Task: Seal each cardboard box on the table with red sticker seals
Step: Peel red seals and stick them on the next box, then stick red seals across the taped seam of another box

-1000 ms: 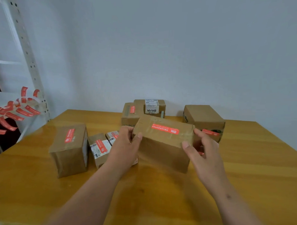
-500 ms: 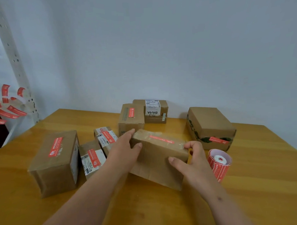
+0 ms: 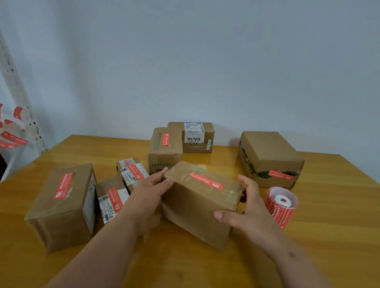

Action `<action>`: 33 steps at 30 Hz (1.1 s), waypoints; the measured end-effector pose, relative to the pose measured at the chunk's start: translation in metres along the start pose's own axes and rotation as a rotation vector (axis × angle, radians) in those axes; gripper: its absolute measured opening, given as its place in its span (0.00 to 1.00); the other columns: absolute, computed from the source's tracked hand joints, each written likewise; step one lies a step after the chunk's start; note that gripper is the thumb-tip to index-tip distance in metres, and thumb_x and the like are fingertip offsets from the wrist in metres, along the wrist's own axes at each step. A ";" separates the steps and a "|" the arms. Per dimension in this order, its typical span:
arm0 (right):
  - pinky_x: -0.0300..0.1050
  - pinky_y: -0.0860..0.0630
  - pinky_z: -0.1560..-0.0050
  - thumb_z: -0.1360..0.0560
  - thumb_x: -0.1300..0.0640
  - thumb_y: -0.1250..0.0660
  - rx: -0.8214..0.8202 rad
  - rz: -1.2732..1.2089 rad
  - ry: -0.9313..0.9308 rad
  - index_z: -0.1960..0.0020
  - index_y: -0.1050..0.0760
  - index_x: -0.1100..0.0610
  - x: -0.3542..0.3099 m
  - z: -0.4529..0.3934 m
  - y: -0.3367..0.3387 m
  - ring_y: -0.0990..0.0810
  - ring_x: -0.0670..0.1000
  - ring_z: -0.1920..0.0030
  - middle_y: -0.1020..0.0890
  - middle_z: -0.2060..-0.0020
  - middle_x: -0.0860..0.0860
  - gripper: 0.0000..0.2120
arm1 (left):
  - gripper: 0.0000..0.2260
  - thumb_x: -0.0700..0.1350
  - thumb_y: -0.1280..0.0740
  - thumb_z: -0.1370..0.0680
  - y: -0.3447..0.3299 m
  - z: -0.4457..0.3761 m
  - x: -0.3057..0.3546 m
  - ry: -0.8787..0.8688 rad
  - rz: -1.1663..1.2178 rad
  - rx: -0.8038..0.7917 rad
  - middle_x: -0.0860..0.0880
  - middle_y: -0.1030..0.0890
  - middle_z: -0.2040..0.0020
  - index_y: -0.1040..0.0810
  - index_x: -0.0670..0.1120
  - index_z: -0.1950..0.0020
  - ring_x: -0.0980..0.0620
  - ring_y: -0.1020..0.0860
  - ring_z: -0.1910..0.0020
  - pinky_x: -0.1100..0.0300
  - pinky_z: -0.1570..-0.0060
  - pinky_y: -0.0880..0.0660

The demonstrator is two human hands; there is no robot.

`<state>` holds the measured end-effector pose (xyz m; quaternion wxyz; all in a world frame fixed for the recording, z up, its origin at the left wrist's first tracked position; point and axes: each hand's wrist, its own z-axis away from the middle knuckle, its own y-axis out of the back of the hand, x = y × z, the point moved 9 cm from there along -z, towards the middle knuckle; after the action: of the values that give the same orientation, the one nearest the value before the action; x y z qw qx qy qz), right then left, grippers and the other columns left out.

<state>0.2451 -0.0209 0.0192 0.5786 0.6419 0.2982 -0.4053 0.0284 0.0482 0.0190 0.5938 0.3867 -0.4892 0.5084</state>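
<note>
A long cardboard box [image 3: 195, 208] with a red sticker seal [image 3: 205, 180] on its top lies in the middle of the wooden table [image 3: 328, 236]. My left hand [image 3: 147, 192] grips its left end, thumb on the top edge. My right hand [image 3: 245, 208] grips its right end, thumb along the near side. A roll of red sticker seals [image 3: 280, 205] stands just right of my right hand.
Several other sealed boxes surround it: a large one [image 3: 64, 204] at left, two small ones [image 3: 111, 198] [image 3: 132, 170] beside it, two at the back [image 3: 165, 147] [image 3: 195, 136], one at right [image 3: 269, 158]. Red sticker strips [image 3: 3, 133] hang on a shelf post at far left.
Both hands have lowered the long box from the air toward the table and nearer to me. The sticker roll has come into view at its right.
</note>
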 end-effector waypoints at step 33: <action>0.54 0.37 0.31 0.24 0.42 0.38 0.404 0.449 0.081 0.29 0.37 0.45 -0.055 -0.085 0.081 0.37 0.53 0.31 0.34 0.30 0.47 0.25 | 0.21 0.53 0.38 0.21 -0.089 -0.034 0.084 -0.576 -0.906 0.292 0.57 0.34 0.30 0.33 0.56 0.28 0.52 0.41 0.29 0.47 0.28 0.45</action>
<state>0.3018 0.0551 0.1073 0.5021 0.8094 0.0852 -0.2925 0.1220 0.0833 0.0971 0.5353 0.7601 -0.3412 0.1385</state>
